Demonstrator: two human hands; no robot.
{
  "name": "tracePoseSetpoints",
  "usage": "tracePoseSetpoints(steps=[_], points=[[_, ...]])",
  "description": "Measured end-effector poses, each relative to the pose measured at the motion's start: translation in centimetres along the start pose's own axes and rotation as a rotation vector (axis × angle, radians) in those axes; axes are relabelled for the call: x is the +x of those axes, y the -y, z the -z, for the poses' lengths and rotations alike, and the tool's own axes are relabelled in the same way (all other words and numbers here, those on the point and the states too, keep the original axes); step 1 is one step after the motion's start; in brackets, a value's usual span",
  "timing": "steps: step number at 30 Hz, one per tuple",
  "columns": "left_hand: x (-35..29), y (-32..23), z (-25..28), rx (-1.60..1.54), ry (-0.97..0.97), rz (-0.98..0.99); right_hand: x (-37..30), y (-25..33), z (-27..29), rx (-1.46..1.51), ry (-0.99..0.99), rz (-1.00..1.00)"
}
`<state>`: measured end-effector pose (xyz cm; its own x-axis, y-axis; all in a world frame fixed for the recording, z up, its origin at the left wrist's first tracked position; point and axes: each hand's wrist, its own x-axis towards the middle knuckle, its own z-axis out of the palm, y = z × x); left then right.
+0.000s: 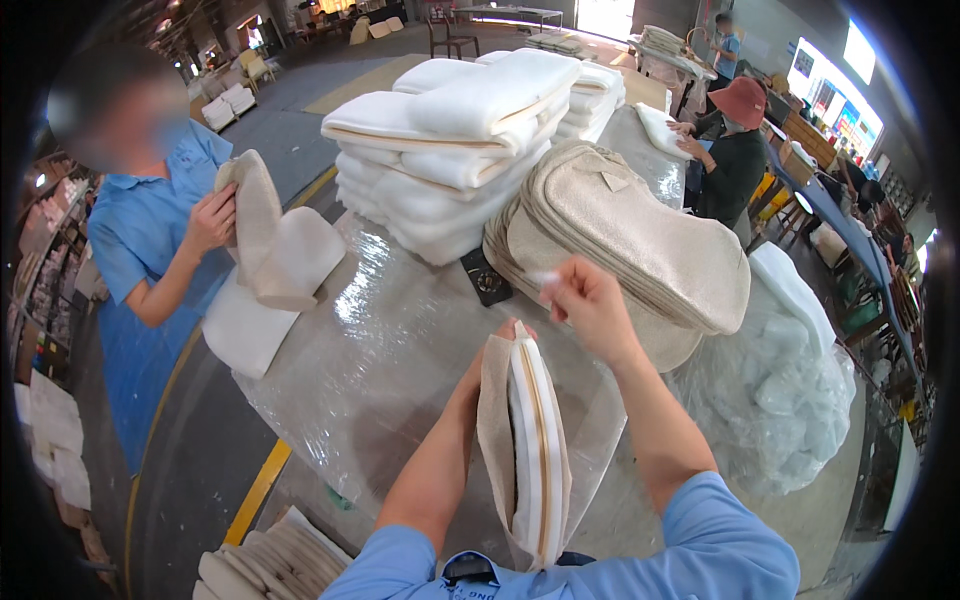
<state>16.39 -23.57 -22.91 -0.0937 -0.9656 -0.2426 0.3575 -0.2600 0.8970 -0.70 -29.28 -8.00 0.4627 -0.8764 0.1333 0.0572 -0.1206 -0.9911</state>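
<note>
In front of my body stands a beige fabric cushion cover (494, 400), its open edge facing up. White padding with a tan middle layer (538, 440) shows inside it. My left hand (507, 330) is closed on the far end of the cover, fingers partly hidden behind it. Just right of that end, my right hand (592, 305) is raised with its fingers pinched. A small whitish thing (545, 279), blurred, sticks out from them. Beyond my right hand lies a stack of beige cushion covers (640, 230). A small black item (486, 278) lies beside that stack.
Plastic sheeting covers the table (400, 400). White padding pieces (450, 120) are piled at the far side. At left, a person in blue (160, 215) handles a beige cover. A clear plastic bag (780, 400) bulges at right; another person (725, 150) works beyond.
</note>
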Motion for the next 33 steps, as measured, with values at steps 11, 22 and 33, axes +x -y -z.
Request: tracePoseSetpoints(steps=[11,22,33], points=[[-2.8,-2.9,-3.3,0.084,0.073,0.012,-4.7,-6.8,2.8,0.215,-0.221,-0.08],[-7.2,1.3,-5.3,-0.089,-0.204,-0.416,-6.3,-8.4,-2.6,-0.46,-0.043,0.368],[-23.9,3.1,4.9,-0.171,-1.113,-0.422,-7.5,-7.4,-3.2,-0.671,0.161,0.356]])
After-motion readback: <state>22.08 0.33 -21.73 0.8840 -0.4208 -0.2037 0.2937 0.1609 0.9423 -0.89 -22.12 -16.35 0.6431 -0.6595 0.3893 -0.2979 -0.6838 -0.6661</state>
